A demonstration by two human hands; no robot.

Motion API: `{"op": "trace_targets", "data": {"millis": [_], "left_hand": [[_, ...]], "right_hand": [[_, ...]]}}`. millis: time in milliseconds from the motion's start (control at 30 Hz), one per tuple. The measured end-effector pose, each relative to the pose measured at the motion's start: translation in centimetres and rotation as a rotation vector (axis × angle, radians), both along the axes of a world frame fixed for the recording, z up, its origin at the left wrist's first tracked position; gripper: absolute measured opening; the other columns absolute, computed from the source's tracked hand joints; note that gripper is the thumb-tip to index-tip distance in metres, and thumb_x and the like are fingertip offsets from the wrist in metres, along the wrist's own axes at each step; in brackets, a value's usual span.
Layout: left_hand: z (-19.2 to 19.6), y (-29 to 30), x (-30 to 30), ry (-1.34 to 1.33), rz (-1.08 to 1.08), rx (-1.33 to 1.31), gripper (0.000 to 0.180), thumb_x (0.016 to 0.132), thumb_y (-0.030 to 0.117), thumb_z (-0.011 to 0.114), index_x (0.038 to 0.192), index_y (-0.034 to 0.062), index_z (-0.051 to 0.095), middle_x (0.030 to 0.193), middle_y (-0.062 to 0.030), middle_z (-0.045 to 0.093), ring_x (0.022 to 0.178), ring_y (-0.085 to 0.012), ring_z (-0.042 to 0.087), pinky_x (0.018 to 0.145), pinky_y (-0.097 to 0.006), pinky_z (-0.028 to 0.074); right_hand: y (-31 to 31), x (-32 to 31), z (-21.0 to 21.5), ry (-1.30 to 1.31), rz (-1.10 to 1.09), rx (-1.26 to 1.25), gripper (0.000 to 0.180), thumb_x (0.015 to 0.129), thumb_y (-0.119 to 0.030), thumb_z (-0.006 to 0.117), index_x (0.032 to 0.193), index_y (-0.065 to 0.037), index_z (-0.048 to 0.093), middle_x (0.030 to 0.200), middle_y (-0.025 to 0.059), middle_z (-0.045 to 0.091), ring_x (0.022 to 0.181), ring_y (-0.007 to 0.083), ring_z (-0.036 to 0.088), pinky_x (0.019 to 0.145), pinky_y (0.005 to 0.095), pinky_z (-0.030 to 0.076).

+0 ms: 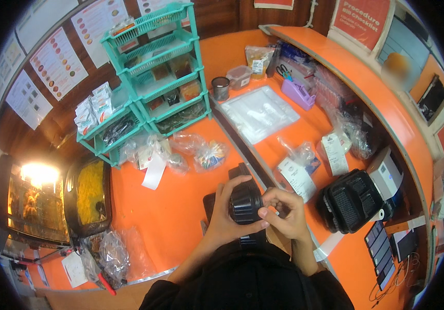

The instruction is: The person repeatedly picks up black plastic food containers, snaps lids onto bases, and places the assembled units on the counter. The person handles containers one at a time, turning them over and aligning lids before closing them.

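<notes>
Just above the front edge of the orange counter, my left hand is wrapped round a black plastic container with ribbed sides. Its fingers reach over the top and its thumb lies along the near side. My right hand is closed, with thumb and bent fingers pinching at the container's right rim. A small whitish bit shows by those fingertips, too small to name. Behind the held container are more black plastic pieces, partly covered by my left hand and by it.
Teal basket racks stand at the back left, near bagged items. A lit glass warmer is far left. Clear plastic sheets, a purple tape dispenser, bags with receipts and stacked black trays lie right.
</notes>
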State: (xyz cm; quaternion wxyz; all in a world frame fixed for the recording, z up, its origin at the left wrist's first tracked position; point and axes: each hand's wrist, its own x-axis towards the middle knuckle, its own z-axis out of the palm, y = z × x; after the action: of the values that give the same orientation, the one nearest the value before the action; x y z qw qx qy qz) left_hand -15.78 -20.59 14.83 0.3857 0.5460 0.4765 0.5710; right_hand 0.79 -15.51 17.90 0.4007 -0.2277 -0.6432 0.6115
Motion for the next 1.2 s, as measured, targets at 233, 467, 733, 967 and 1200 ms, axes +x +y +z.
{"op": "trace_targets", "data": {"millis": [233, 467, 733, 967, 1200], "left_hand": [[0.56, -0.08, -0.04, 0.033, 0.0, 0.003, 0.086, 0.06, 0.025, 0.089, 0.132, 0.0107, 0.045, 0.109, -0.0088, 0.048, 0.108, -0.0233, 0.047, 0.095, -0.037, 0.039], [-0.08, 0.13, 0.06, 0.011, -0.005, 0.057, 0.084, 0.061, 0.022, 0.088, 0.132, 0.0107, 0.045, 0.109, -0.0086, 0.047, 0.107, -0.0224, 0.047, 0.095, -0.035, 0.039], [0.23, 0.1, 0.13, 0.064, 0.02, 0.081, 0.085, 0.06, 0.022, 0.089, 0.132, 0.0108, 0.045, 0.107, -0.0081, 0.044, 0.105, -0.0208, 0.048, 0.092, -0.033, 0.04], [0.6, -0.03, 0.16, 0.082, 0.019, 0.071, 0.087, 0.059, 0.023, 0.089, 0.133, 0.01, 0.044, 0.108, -0.0083, 0.044, 0.104, -0.0203, 0.048, 0.092, -0.033, 0.041], [0.58, 0.05, 0.15, 0.081, 0.006, 0.091, 0.088, 0.059, 0.022, 0.09, 0.133, 0.0096, 0.043, 0.108, -0.0084, 0.044, 0.105, -0.0198, 0.048, 0.091, -0.032, 0.042]], "right_hand": [[0.12, 0.11, -0.18, 0.045, 0.007, -0.015, 0.008, 0.084, 0.002, 0.065, 0.089, 0.004, 0.058, 0.081, 0.0036, 0.059, 0.073, 0.0053, 0.054, 0.063, 0.021, 0.043], [-0.11, 0.13, -0.42, 0.038, -0.02, -0.056, 0.007, 0.083, 0.002, 0.064, 0.087, 0.003, 0.058, 0.083, 0.004, 0.057, 0.074, 0.0062, 0.051, 0.064, 0.0199, 0.039], [-0.02, 0.01, -0.34, 0.056, -0.002, -0.027, 0.01, 0.083, 0.002, 0.065, 0.089, 0.004, 0.058, 0.082, 0.0037, 0.058, 0.075, 0.0062, 0.053, 0.065, 0.0207, 0.041], [0.11, -0.01, -0.57, 0.049, -0.01, 0.005, 0.01, 0.082, 0.004, 0.066, 0.088, 0.003, 0.057, 0.078, 0.003, 0.06, 0.07, 0.0048, 0.053, 0.062, 0.0207, 0.042], [0.03, -0.04, -0.41, 0.055, -0.011, 0.0, 0.009, 0.082, 0.003, 0.066, 0.088, 0.004, 0.058, 0.08, 0.0036, 0.059, 0.072, 0.0057, 0.053, 0.063, 0.0206, 0.042]]}}
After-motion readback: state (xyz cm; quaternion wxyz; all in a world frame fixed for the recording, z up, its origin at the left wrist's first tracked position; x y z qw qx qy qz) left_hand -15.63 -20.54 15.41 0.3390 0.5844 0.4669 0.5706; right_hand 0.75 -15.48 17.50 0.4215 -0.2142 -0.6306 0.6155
